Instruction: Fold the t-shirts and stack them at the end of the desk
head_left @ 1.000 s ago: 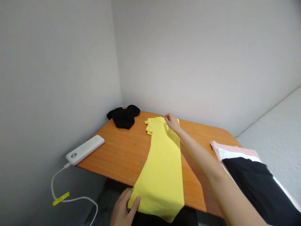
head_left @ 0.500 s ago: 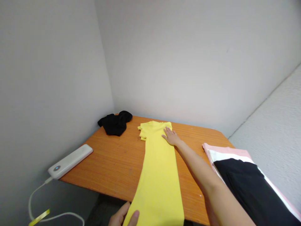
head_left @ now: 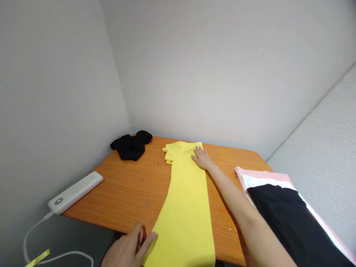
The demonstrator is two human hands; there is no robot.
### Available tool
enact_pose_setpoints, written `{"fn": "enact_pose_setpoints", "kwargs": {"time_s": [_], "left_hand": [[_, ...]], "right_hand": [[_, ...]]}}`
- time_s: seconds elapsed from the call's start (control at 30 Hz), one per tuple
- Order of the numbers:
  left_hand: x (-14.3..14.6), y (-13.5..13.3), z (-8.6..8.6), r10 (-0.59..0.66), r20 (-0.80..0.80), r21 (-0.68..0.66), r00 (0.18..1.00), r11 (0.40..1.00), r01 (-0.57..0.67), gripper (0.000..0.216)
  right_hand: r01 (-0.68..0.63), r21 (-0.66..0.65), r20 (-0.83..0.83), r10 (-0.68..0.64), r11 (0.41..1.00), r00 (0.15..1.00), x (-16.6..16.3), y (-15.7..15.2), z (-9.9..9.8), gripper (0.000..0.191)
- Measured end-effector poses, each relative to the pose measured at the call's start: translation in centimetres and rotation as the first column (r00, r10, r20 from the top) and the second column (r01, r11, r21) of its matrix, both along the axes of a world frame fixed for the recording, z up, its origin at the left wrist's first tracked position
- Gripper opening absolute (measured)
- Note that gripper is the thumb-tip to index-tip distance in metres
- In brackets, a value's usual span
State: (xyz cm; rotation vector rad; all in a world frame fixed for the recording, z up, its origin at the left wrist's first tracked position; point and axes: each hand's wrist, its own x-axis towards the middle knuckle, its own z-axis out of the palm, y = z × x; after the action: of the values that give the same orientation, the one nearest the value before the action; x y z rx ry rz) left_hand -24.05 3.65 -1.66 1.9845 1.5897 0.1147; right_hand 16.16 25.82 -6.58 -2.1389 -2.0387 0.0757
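A yellow short-sleeved shirt [head_left: 189,200], folded lengthwise, lies along the table with its collar end far from me and its lower end over the near edge. My right hand [head_left: 202,158] rests flat on its upper right part, fingers spread. At the lower left, my left hand [head_left: 128,246] is beside the shirt's left edge. Its thumb tip meets the fabric, while the bent fingers are apart from the thumb and off the cloth. Part of this hand is cut off by the frame.
A crumpled black garment [head_left: 130,145] lies at the table's back left corner. A white power bank [head_left: 75,193] with a cable sits along the left edge. Folded black [head_left: 283,211], white and pink clothes are stacked at the right. Walls border the wooden table [head_left: 133,193].
My left hand has loosened from the shirt's lower left edge and shifted left and up. My right hand stays flat on the shirt. The view has turned slightly.
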Motion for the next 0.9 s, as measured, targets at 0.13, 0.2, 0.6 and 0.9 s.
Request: {"fn": "enact_pose_setpoints", "kwargs": {"time_s": [0.13, 0.2, 0.6, 0.9], "left_hand": [[3.3, 5.0, 3.9, 0.048, -0.012, 0.256, 0.999, 0.966, -0.044, 0.034], [6.1, 9.1, 5.4, 0.023, 0.047, 0.361, 0.999, 0.932, -0.038, 0.033], [19.3, 34.0, 2.2, -0.138, -0.028, 0.505, 0.99, 0.853, 0.133, 0.021], [21.9, 38.6, 0.5, -0.194, -0.051, 0.501, 0.98, 0.843, 0.194, 0.026]], "right_hand": [[0.074, 0.11, -0.015, -0.072, 0.991, 0.997, -1.9, 0.2, 0.1, 0.061], [0.088, 0.136, -0.021, -0.086, 0.987, 0.996, -3.0, 0.2, -0.2, 0.062], [0.079, 0.076, -0.046, -0.076, 0.994, 0.996, -4.2, 0.0, -1.5, 0.073], [0.098, 0.069, -0.08, -0.093, 0.993, 0.992, -4.4, -0.1, -1.2, 0.07]]}}
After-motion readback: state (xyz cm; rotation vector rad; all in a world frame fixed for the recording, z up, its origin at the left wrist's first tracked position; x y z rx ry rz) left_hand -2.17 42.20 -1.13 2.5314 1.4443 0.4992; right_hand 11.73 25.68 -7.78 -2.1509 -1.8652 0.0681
